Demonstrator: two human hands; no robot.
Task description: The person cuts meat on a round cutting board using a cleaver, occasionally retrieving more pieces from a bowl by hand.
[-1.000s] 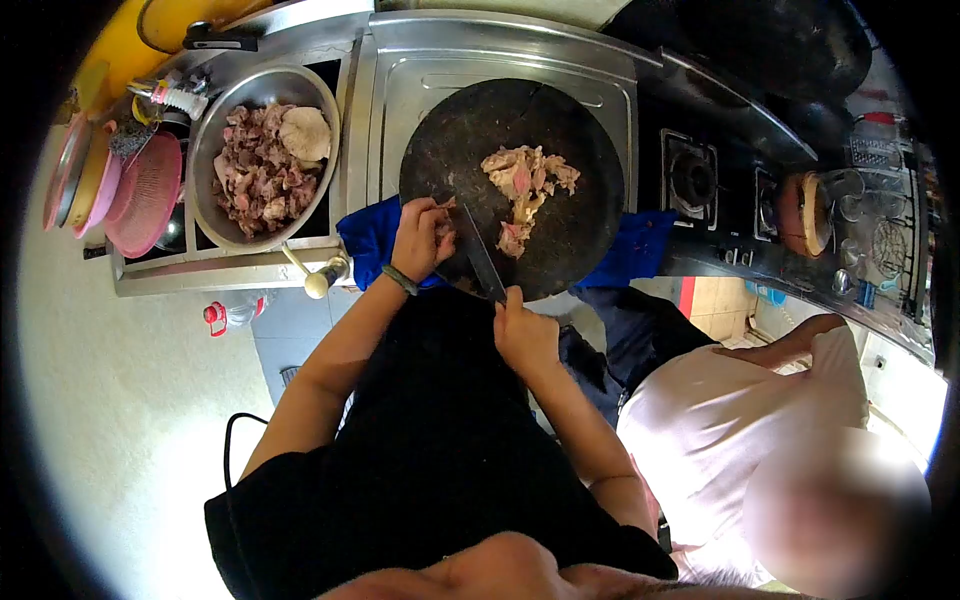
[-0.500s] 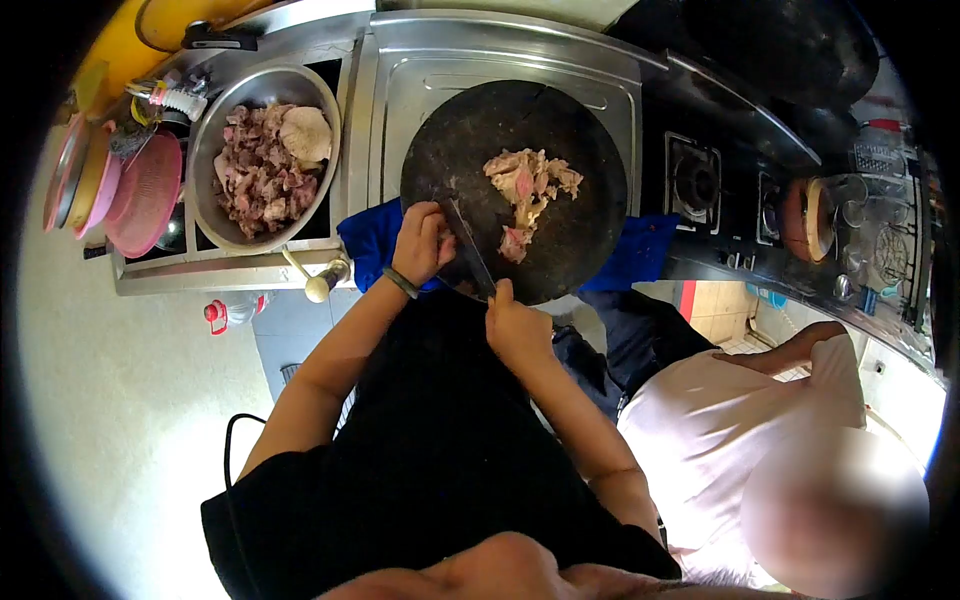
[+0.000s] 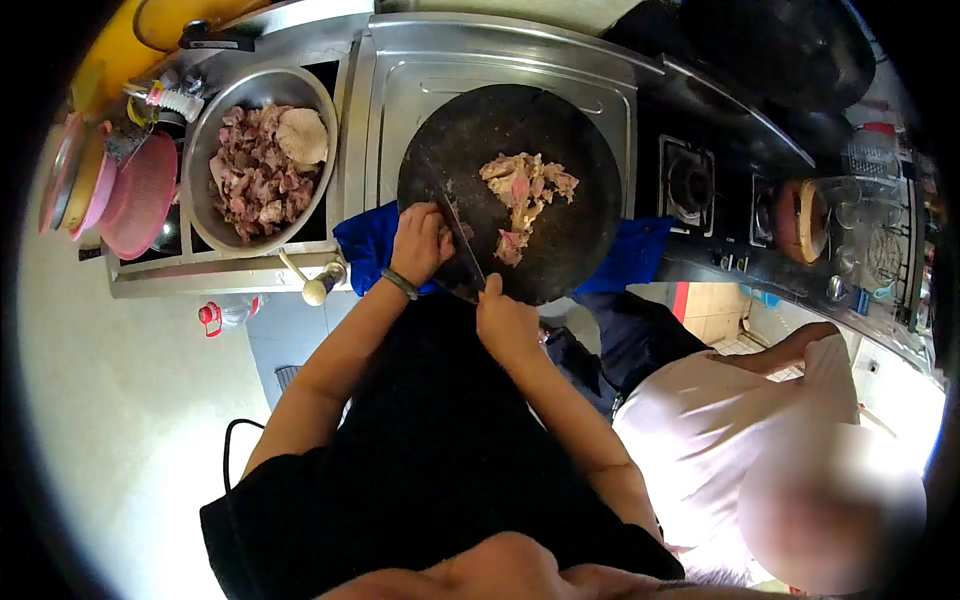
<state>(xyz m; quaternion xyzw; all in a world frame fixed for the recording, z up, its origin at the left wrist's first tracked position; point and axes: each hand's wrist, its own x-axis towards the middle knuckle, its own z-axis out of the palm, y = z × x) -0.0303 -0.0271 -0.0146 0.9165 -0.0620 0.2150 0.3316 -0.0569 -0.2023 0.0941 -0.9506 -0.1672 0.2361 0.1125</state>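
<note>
A round dark chopping board (image 3: 560, 120) lies on the steel counter before me. My right hand (image 3: 507, 322) is closed around the handle of a knife (image 3: 463, 235), whose blade slants up and left across the board, seen nearly edge-on. Just left of the blade, my left hand (image 3: 421, 240) rests at the board's near left edge with its fingers curled in. Whatever lies under those fingers is hidden. To the right of the knife sits a small heap of chopped meat and bone (image 3: 522, 192), apart from both hands.
A steel bowl (image 3: 197, 205) of chopped meat stands to the left, beside pink baskets (image 3: 140, 195). Blue cloth (image 3: 635, 250) sticks out from under the board. At right are a gas burner (image 3: 688, 187), a clay pot (image 3: 790, 220) and another person (image 3: 710, 420) close by.
My right hand and the knife have shifted slightly left, toward my left hand. My left hand stays in nearly the same place, and the meat heap looks unchanged.
</note>
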